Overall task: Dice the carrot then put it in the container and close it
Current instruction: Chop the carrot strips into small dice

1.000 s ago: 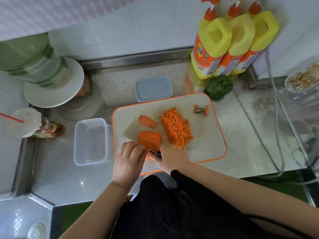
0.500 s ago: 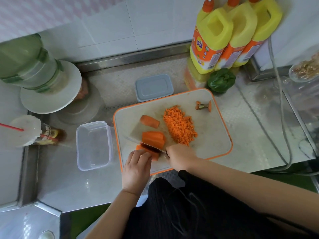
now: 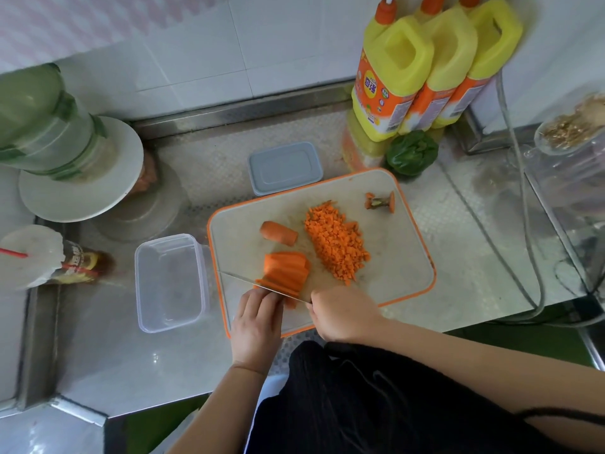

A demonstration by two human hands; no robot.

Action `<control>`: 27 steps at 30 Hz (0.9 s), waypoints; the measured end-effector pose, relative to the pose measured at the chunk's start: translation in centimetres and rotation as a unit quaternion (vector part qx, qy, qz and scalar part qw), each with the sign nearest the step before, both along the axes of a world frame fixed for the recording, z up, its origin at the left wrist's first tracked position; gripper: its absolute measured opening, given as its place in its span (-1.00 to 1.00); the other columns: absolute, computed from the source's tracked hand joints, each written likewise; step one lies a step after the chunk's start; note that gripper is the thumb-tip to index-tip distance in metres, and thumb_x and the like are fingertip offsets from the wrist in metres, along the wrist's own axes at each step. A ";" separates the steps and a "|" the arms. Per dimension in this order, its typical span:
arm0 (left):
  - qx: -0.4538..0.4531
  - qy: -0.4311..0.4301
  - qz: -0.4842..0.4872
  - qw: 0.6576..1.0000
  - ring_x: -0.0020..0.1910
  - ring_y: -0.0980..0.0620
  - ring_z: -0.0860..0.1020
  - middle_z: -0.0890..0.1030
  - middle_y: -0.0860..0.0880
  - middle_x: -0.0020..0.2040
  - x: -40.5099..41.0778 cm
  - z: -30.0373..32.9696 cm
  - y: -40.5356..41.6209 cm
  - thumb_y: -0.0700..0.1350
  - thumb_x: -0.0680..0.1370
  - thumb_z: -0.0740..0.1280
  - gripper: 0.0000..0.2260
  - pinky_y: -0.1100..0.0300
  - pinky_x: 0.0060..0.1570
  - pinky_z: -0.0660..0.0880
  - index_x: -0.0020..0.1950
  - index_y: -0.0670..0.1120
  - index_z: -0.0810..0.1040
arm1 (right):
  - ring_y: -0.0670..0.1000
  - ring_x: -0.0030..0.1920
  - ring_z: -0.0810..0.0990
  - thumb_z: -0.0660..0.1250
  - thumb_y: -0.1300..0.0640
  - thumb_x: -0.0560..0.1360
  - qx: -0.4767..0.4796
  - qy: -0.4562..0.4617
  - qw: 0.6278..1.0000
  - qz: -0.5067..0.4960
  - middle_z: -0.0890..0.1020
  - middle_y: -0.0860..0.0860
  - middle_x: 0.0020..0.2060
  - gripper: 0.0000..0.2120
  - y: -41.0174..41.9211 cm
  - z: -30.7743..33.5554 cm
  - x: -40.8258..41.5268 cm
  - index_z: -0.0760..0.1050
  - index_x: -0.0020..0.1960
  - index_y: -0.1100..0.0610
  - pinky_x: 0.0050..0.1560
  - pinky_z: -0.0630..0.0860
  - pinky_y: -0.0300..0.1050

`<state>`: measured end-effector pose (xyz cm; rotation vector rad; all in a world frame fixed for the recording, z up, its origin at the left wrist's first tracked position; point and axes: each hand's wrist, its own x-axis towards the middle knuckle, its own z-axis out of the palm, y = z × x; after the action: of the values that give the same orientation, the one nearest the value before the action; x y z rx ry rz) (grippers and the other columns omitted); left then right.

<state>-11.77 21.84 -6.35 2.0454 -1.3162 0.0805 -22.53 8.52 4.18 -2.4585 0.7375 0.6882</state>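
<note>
Steel counter (image 3: 124, 365) under white wall tiles fills the frame, with bare metal at lower left. At far left a green-banded jug (image 3: 42, 126) on a white plate and a plastic-covered cup (image 3: 32, 253) are cut off by the frame edge. Right of them the clear container (image 3: 170, 283) sits open, just beside the orange-rimmed cutting board (image 3: 409, 257); its grey lid (image 3: 284, 167) lies apart, behind the board. On the board's near left, the left hand (image 3: 257, 322) presses curled fingers onto sliced carrot slabs (image 3: 286, 270), their long axis running toward the wall. The knife blade (image 3: 242, 278) crosses them left to right (its handle hidden inside the right hand (image 3: 343, 312), whose fingers wrap it). A carrot stub (image 3: 278, 231) points left-right. Diced carrot (image 3: 334, 242) heaps mid-board; a carrot top (image 3: 381, 201) lies at the far right corner. Yellow bottles (image 3: 425, 67) crowd the upper right.
</note>
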 end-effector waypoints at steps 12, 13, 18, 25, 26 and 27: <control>-0.016 0.017 0.020 1.000 -0.04 -0.08 0.49 0.57 -0.07 -0.03 -0.4 -0.5 0.0 -0.19 0.56 0.29 -0.88 0.16 0.02 0.43 0.07 -0.03 0.50 | 0.00 -0.41 0.26 0.14 0.29 0.59 -0.016 0.012 1.000 0.011 0.26 0.01 -0.40 -0.81 0.3 0.8 0.3 0.29 -0.20 0.17 -0.45 0.10 -0.15; -0.019 0.018 0.020 0.999 -0.04 -0.08 0.49 0.55 -0.06 -0.02 -0.4 -0.5 0.0 -0.19 0.56 0.29 -0.88 0.16 0.02 0.44 0.07 -0.03 0.50 | 0.01 -0.41 0.30 0.14 0.30 0.58 -0.020 0.015 1.000 0.017 0.28 0.01 -0.39 -0.81 0.3 0.8 0.4 0.31 -0.21 0.17 -0.45 0.12 -0.15; -0.029 0.021 0.019 0.999 0.01 -0.06 0.50 0.51 0.01 0.05 -0.3 -0.7 -0.1 -0.15 0.60 0.26 -0.91 0.16 0.04 0.45 0.09 -0.04 0.51 | 0.18 0.01 0.60 0.15 0.35 0.55 -0.028 0.038 0.999 0.018 0.54 0.10 -0.20 -0.83 0.2 0.7 1.6 0.47 0.00 0.17 -0.24 0.33 -0.09; -0.028 0.028 0.016 0.999 -0.02 -0.03 0.49 0.52 0.04 0.02 -0.1 -0.8 -0.2 -0.17 0.58 0.30 -0.92 0.16 -0.02 0.48 0.05 -0.03 0.50 | 0.19 0.05 0.57 0.14 0.33 0.54 0.040 0.100 0.993 -0.037 0.58 0.15 0.03 -0.77 -1.3 -1.8 1.1 0.48 0.12 0.21 -0.12 0.42 -0.03; -0.029 0.031 0.015 0.999 -0.01 -0.03 0.49 0.53 0.03 0.01 -0.2 -0.8 -0.1 -0.17 0.57 0.30 -0.92 0.15 -0.01 0.48 0.05 -0.04 0.51 | 0.18 0.03 0.58 0.15 0.31 0.54 0.040 0.091 0.994 -0.037 0.58 0.14 0.01 -0.80 -1.2 -1.6 1.2 0.47 0.11 0.20 -0.15 0.41 -0.04; -0.031 0.033 0.015 0.999 -0.01 -0.04 0.50 0.53 0.03 0.02 -0.2 -0.9 0.0 -0.17 0.57 0.30 -0.92 0.14 -0.01 0.49 0.05 -0.04 0.51 | 0.18 0.01 0.59 0.17 0.28 0.54 0.036 0.074 0.996 -0.034 0.58 0.14 -0.02 -0.83 -1.1 -1.5 1.3 0.47 0.09 0.20 -0.17 0.40 -0.05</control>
<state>-12.02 21.83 -7.29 1.9991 -1.2285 0.0669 -21.25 7.45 2.73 -2.3261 0.8328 0.8625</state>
